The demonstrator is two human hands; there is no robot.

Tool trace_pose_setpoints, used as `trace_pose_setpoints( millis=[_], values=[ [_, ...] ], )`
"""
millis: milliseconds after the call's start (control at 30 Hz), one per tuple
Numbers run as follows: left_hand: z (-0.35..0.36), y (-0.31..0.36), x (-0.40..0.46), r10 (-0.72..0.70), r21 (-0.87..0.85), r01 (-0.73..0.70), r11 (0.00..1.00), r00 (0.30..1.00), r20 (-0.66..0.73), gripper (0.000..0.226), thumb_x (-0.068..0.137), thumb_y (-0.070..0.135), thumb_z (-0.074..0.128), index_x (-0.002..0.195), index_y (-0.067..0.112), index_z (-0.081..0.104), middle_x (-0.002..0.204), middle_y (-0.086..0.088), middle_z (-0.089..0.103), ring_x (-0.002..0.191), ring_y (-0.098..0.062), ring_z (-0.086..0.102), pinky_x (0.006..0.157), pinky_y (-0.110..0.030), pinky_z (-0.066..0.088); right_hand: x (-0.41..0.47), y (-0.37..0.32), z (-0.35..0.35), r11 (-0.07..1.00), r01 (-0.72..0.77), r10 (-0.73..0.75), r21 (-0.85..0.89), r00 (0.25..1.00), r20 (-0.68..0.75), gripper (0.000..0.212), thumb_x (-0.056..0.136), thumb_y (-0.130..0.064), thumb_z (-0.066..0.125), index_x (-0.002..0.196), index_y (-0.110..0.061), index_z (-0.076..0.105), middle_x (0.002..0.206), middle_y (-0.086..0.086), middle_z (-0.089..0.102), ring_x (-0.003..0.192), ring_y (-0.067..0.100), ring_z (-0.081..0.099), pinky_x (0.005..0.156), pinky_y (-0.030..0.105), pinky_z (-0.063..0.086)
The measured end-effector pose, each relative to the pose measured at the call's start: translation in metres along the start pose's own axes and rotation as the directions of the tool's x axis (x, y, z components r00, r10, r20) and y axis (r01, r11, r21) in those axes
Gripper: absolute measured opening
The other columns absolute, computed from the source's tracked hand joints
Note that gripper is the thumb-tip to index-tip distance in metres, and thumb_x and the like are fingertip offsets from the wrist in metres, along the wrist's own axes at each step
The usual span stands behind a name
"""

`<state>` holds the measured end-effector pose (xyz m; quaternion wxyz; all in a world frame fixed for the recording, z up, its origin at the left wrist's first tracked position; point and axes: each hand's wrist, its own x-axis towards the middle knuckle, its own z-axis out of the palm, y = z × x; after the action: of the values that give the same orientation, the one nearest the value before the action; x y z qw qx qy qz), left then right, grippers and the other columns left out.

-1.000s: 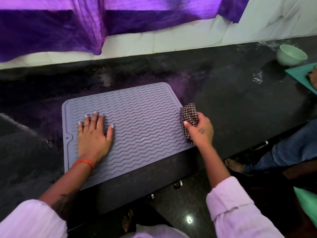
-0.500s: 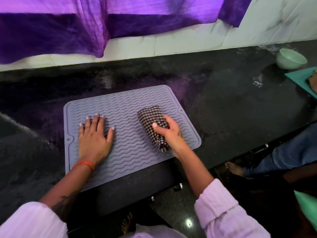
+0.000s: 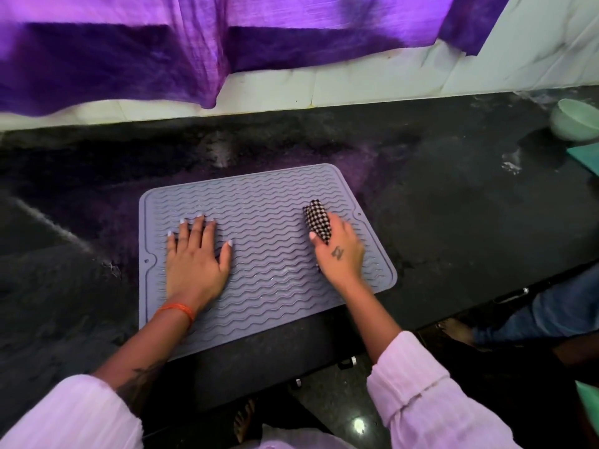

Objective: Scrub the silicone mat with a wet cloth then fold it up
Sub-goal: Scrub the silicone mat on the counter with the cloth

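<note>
Left hand (image 3: 194, 264) presses flat on the grey ribbed silicone mat (image 3: 269, 202); right hand (image 3: 340, 257) grips a checked cloth (image 3: 317, 218) on it

Silicone mat (image 3: 259, 222): flat on the dark countertop (image 3: 453, 222). Upon it: left hand (image 3: 196, 259), spread flat on the left half; right hand (image 3: 338, 257), gripping a checked cloth (image 3: 317, 218) on the right half. Ribbed surface bare between the hands.
Countertop bare left, behind and right of the mat.
Far right edge: pale green bowl (image 3: 575, 119) and teal board (image 3: 588, 157), well apart from the mat.
Purple curtain (image 3: 162, 53) overhangs the back wall.
</note>
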<state>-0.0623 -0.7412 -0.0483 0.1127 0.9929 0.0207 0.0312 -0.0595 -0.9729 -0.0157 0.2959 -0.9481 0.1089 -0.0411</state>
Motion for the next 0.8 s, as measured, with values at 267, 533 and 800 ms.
trace_pose_setpoints(
  millis=[267,533,800],
  values=[
    [0.000,0.000,0.000,0.002,-0.030,-0.003,1.000,1.000,-0.007,0.073,0.090,0.057,0.011,0.149,0.017,0.025,0.159,-0.004,0.015,0.147,-0.024,0.004,0.119,-0.040,-0.005,0.051,0.018,-0.034,0.988,-0.154,0.154,0.008,0.974,-0.169,0.040,0.088,-0.030,0.060,0.124,-0.016,0.053,0.118,0.012,0.060,0.108,0.032,0.056,0.087,0.036,0.043],
    [0.001,-0.001,0.002,0.008,-0.045,-0.009,0.999,1.000,-0.024,0.071,0.090,0.057,0.014,0.147,0.017,0.029,0.158,-0.005,0.019,0.147,-0.026,0.007,0.119,-0.042,-0.002,0.032,-0.013,-0.001,0.992,0.023,-0.027,-0.122,0.999,-0.033,0.037,0.088,-0.031,0.059,0.122,-0.018,0.054,0.110,0.004,0.062,0.094,0.023,0.056,0.076,0.030,0.039],
    [0.003,-0.004,0.003,0.006,-0.053,-0.008,0.999,0.999,-0.032,0.072,0.090,0.060,0.014,0.148,0.021,0.028,0.158,-0.001,0.017,0.147,-0.022,0.004,0.119,-0.041,-0.003,-0.001,-0.055,0.008,0.045,-0.531,0.093,0.846,0.846,0.525,0.032,0.086,-0.014,0.061,0.115,-0.003,0.054,0.090,0.009,0.066,0.068,0.016,0.065,0.053,0.026,0.054]
  ],
)
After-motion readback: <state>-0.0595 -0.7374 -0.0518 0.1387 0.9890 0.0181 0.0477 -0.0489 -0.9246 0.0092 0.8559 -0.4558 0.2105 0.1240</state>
